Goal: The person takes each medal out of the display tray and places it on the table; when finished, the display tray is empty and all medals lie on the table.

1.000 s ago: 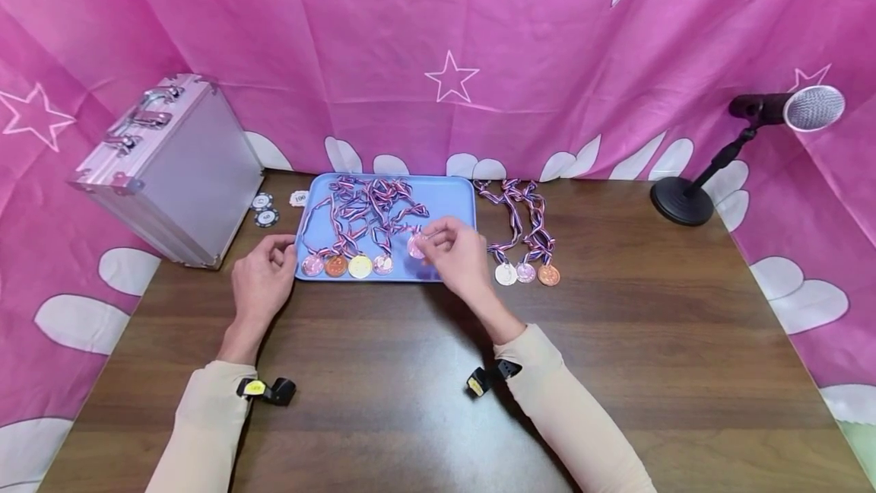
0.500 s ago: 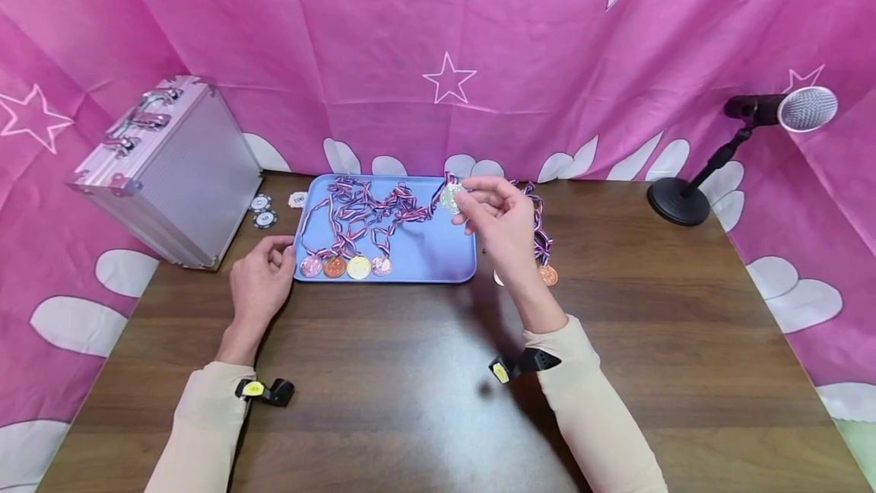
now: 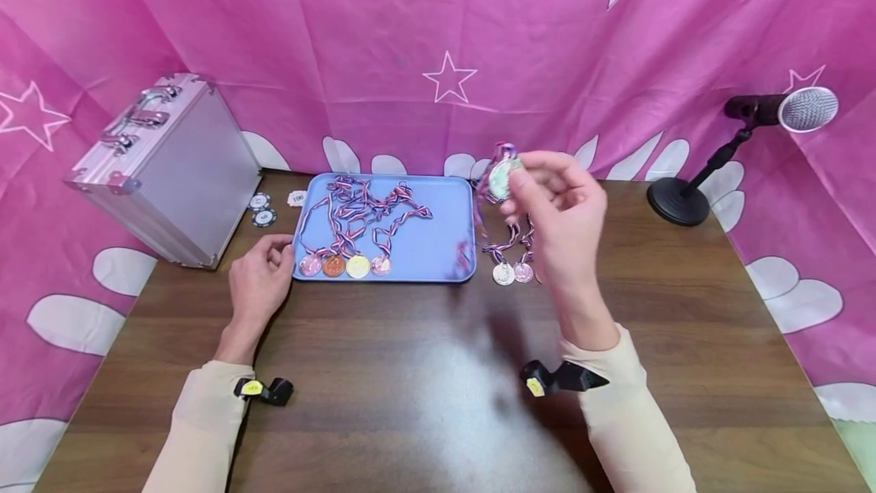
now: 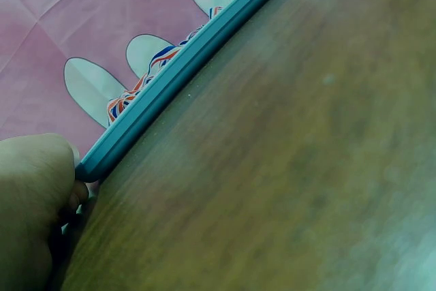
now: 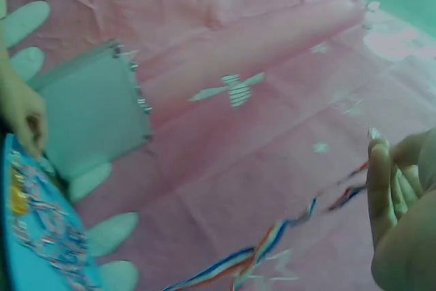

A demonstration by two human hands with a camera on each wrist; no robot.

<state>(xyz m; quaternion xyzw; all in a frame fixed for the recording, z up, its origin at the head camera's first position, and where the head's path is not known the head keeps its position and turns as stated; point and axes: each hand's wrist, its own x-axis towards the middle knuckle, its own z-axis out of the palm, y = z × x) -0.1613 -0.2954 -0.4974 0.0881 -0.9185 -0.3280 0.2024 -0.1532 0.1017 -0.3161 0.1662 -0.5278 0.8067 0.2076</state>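
Note:
My right hand (image 3: 571,211) pinches a silver-coloured medal (image 3: 503,179) between thumb and fingers, raised over the table just right of the blue tray (image 3: 427,246). Its striped ribbon (image 5: 262,247) trails down and blurs near the tray's right edge. At the tray's left edge, my left hand (image 3: 260,278) grips the rim, with the thumb at the corner in the left wrist view. Several medals lie along the tray's front, among them a copper one (image 3: 333,265) and a gold one (image 3: 358,266), their ribbons (image 3: 352,208) heaped behind. Beside the tray are a silver medal (image 3: 503,274) and a pinkish medal (image 3: 523,272).
A silver case (image 3: 181,173) stands at the back left, with poker chips (image 3: 263,217) and a plaque marked 100 (image 3: 297,198) between it and the tray. A microphone on a stand (image 3: 677,201) is at the back right. Pink cloth (image 3: 383,59) hangs behind the wooden table (image 3: 383,386).
My right hand has lifted a medal from the tray's right part and carried it up and rightward past the edge, ribbon trailing. The left hand has stayed at the tray's left edge.

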